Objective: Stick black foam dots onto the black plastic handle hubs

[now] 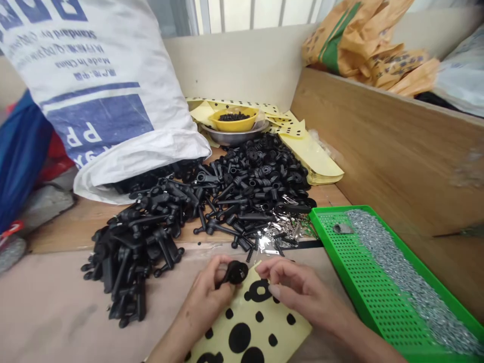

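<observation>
My left hand (209, 290) is closed around a black plastic part (237, 272) with a round end facing up. Below it lies a yellow sheet (245, 315) carrying black stickers of several shapes. At the sheet's upper edge, my right hand (293, 282) has its fingers bent in a pinch. Its thumb is beside a black ring-shaped sticker (251, 294); whatever sits between the fingertips is too small to make out. Ahead of both hands, small shiny metal clips (278, 233) are scattered at the front of a heap of black plastic parts (249, 176).
A green perforated tray (363, 277) with many small metal pieces stands at right, beside a wooden partition (397, 151). More black parts (132, 247) lie at left below a white woven sack (124, 85). Behind the heap, a yellow bowl (247, 122) rests in a metal basin (230, 138).
</observation>
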Tool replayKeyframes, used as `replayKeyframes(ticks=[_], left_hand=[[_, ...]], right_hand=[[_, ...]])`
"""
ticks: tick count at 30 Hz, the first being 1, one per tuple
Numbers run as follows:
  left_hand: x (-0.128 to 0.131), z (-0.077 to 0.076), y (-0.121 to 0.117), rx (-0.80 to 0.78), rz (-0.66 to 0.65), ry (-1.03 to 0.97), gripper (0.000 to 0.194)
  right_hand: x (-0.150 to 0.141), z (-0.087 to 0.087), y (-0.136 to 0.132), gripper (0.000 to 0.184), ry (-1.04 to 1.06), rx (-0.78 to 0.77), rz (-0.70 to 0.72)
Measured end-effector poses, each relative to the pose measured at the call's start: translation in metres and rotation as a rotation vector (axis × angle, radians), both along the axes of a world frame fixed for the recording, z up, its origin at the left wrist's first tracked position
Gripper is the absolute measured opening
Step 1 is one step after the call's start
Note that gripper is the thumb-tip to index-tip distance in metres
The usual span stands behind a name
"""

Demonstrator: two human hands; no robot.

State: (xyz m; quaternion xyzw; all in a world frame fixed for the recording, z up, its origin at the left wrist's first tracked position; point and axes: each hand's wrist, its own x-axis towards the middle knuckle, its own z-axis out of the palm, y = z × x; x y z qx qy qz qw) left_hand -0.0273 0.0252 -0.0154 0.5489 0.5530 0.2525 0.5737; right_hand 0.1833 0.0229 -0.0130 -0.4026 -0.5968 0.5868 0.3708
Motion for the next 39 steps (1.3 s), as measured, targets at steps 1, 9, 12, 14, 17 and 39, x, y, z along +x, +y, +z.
replayKeyframes(ticks=[1,9,12,14,17,39], left_hand=[[0.003,0.003,0.000,-0.073,0.008,-0.086,0.029],[0.011,0.015,0.001,-0.126,-0.034,-0.140,0.040],[0.011,0.016,0.001,-0.128,-0.051,-0.091,0.041],[0.012,0.017,0.002,-0.142,-0.053,-0.054,0.041],[0.014,0.018,0.002,-0.140,-0.058,-0.024,0.042],[0.020,0.023,-0.003,-0.045,-0.103,-0.021,0.037]], right_hand=[[0.000,0.000,0.001,0.021,0.025,-0.025,-0.009],[-0.001,0.002,0.004,0.021,0.043,-0.193,-0.026],[-0.001,0.003,0.004,0.020,0.035,-0.208,-0.027],[-0.001,0.003,0.005,0.018,0.027,-0.208,-0.025],[-0.001,0.001,0.005,0.017,0.022,-0.178,-0.027],[0.002,-0.002,0.004,0.016,-0.059,-0.058,0.002]])
